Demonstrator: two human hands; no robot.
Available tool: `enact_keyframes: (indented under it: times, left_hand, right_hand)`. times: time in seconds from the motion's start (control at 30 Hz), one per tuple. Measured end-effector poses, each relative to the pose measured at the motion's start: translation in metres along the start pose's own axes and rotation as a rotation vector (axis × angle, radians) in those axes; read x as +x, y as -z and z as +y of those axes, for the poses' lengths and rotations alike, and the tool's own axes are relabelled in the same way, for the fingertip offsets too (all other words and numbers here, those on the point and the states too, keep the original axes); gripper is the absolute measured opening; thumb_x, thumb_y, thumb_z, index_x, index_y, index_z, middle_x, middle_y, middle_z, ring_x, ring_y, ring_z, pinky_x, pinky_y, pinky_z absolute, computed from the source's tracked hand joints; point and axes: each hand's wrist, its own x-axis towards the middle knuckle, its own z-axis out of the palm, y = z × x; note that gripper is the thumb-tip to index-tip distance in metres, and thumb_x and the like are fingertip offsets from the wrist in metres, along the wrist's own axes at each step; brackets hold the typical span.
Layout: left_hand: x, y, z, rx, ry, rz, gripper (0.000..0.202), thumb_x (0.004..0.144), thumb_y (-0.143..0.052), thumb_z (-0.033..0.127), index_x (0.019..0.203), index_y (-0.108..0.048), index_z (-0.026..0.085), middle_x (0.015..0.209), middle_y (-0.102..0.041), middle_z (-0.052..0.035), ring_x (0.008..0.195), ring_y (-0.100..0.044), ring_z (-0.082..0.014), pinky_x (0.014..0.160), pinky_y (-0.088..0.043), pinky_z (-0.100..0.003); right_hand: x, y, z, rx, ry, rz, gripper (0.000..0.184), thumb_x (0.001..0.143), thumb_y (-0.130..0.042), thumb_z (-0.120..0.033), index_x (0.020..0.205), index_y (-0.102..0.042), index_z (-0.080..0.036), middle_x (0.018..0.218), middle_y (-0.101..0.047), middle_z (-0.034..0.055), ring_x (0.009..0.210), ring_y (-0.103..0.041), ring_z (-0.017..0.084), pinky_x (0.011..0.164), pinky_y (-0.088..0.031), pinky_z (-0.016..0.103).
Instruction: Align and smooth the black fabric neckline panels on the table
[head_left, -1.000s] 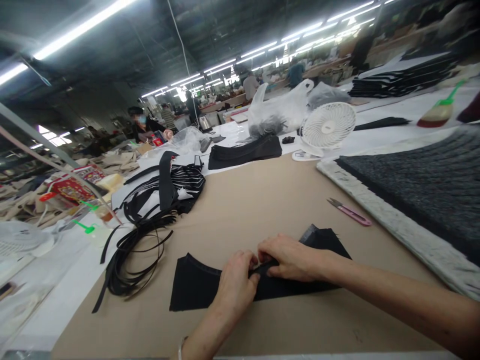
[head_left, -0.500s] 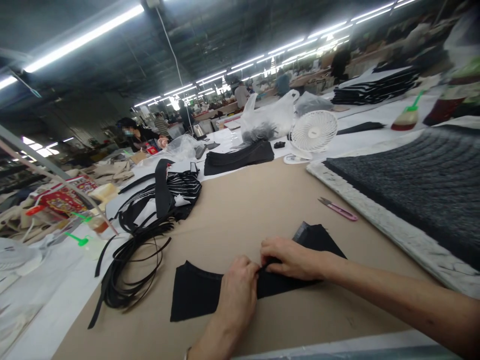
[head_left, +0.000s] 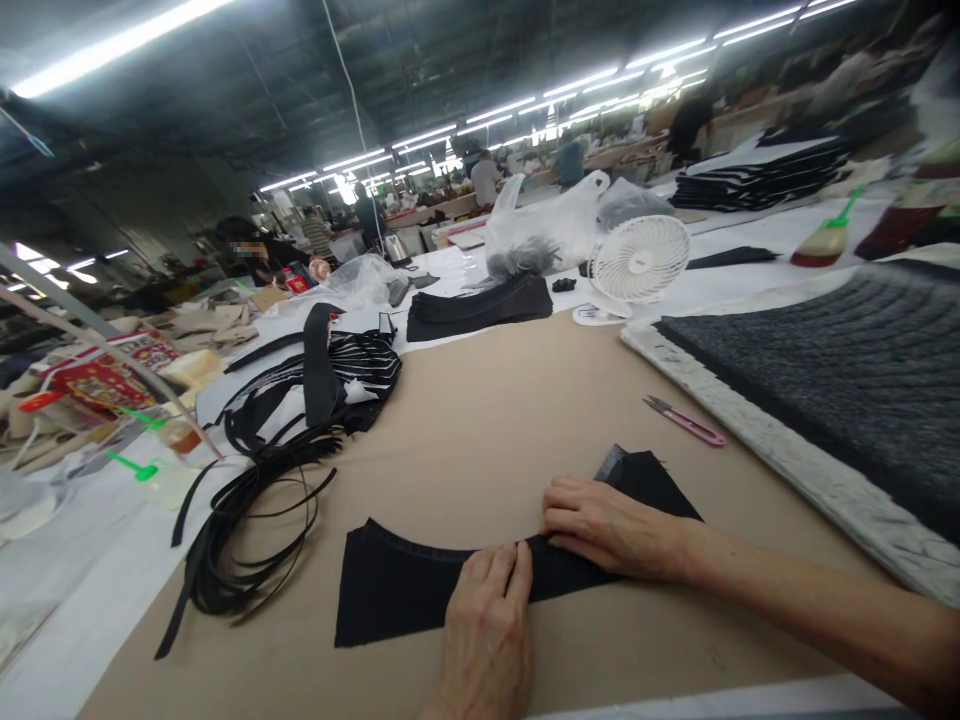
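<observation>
A curved black fabric piece [head_left: 390, 590] lies on the tan paper-covered table [head_left: 487, 420] in front of me. My left hand [head_left: 487, 625] rests flat on its middle, fingers stretched out and together. My right hand [head_left: 607, 525] presses flat on the fabric's right part, fingers extended toward the left hand. The two hands lie close, fingertips apart by a small gap along the fabric's upper edge. Neither hand grips anything.
A bundle of black strips [head_left: 247, 510] and striped fabric [head_left: 352, 365] lie at left. Pink thread snips [head_left: 686, 422] sit right of centre, beside a dark grey mat [head_left: 847, 370]. A white fan [head_left: 637, 265], plastic bags [head_left: 544, 225] and folded black cloth [head_left: 480, 300] stand farther back. Other people work in the distance.
Both hands were pinching the fabric's upper edge together; now they have flattened out on it, with the left hand drawn back toward me and the right slid slightly rightward.
</observation>
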Motion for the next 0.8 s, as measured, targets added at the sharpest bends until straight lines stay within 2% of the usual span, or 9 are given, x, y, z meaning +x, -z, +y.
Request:
enact_keyframes:
  times: [0.1,0.17,0.27,0.37,0.5,0.67,0.8]
  left_hand:
    - [0.007,0.004,0.003,-0.038,0.054,-0.010,0.049,0.084,-0.035,0.002,0.128,-0.054,0.014,0.102,-0.064,-0.0084,0.092,-0.055,-0.0219,0.085,-0.047,-0.037]
    - [0.011,0.005,0.004,-0.060,0.078,-0.019,0.045,0.088,-0.034,0.004,0.127,-0.053,0.015,0.095,-0.062,-0.0073,0.087,-0.055,-0.0213,0.081,-0.046,-0.037]
    - [0.018,0.007,0.005,-0.118,0.145,-0.040,0.036,0.091,-0.039,0.009,0.120,-0.058,0.020,0.093,-0.060,-0.0053,0.088,-0.054,-0.0209,0.082,-0.044,-0.038]
    - [0.028,0.010,0.009,-0.187,0.272,-0.077,0.029,0.089,-0.046,0.010,0.107,-0.063,0.025,0.092,-0.058,-0.0034,0.090,-0.053,-0.0209,0.084,-0.042,-0.038]
    - [0.047,0.014,0.015,-0.318,0.383,-0.121,0.035,0.081,-0.048,0.001,0.101,-0.065,0.024,0.099,-0.059,-0.0031,0.096,-0.053,-0.0203,0.088,-0.042,-0.037]
    - [0.064,0.016,0.019,-0.422,0.426,-0.200,0.045,0.079,-0.039,-0.004,0.097,-0.068,0.024,0.089,-0.061,-0.0024,0.090,-0.056,-0.0185,0.083,-0.045,-0.031]
    - [0.058,0.009,0.026,-0.337,0.409,-0.172,0.039,0.082,-0.039,-0.002,0.090,-0.069,0.022,0.086,-0.062,-0.0026,0.085,-0.057,-0.0189,0.077,-0.047,-0.031]
  right_hand:
    - [0.000,0.006,0.002,0.077,-0.075,0.002,0.014,0.094,-0.049,-0.022,0.104,-0.059,-0.017,0.096,-0.058,0.0068,0.091,-0.052,0.019,0.083,-0.041,0.033]
    - [0.001,0.011,0.002,0.136,-0.137,0.004,0.018,0.091,-0.055,-0.022,0.108,-0.057,-0.017,0.099,-0.059,0.0070,0.092,-0.053,0.019,0.082,-0.042,0.032]
    - [0.004,0.016,0.004,0.186,-0.177,-0.046,0.016,0.086,-0.061,-0.020,0.101,-0.058,-0.017,0.098,-0.059,0.0057,0.092,-0.053,0.019,0.082,-0.041,0.032]
    - [0.005,0.018,0.007,0.198,-0.184,-0.095,0.006,0.086,-0.061,-0.019,0.093,-0.059,-0.018,0.094,-0.059,0.0039,0.092,-0.053,0.019,0.083,-0.040,0.032]
    - [0.008,0.020,0.011,0.214,-0.210,-0.129,0.004,0.087,-0.059,-0.018,0.091,-0.058,-0.019,0.093,-0.057,0.0034,0.092,-0.051,0.019,0.084,-0.039,0.033]
    - [0.011,0.025,0.012,0.232,-0.227,-0.190,0.007,0.086,-0.056,-0.014,0.090,-0.056,-0.019,0.094,-0.057,0.0037,0.091,-0.051,0.019,0.082,-0.040,0.033]
    - [0.007,0.026,0.010,0.173,-0.165,-0.191,0.007,0.092,-0.050,-0.018,0.091,-0.057,-0.019,0.092,-0.057,0.0042,0.089,-0.051,0.019,0.081,-0.038,0.035]
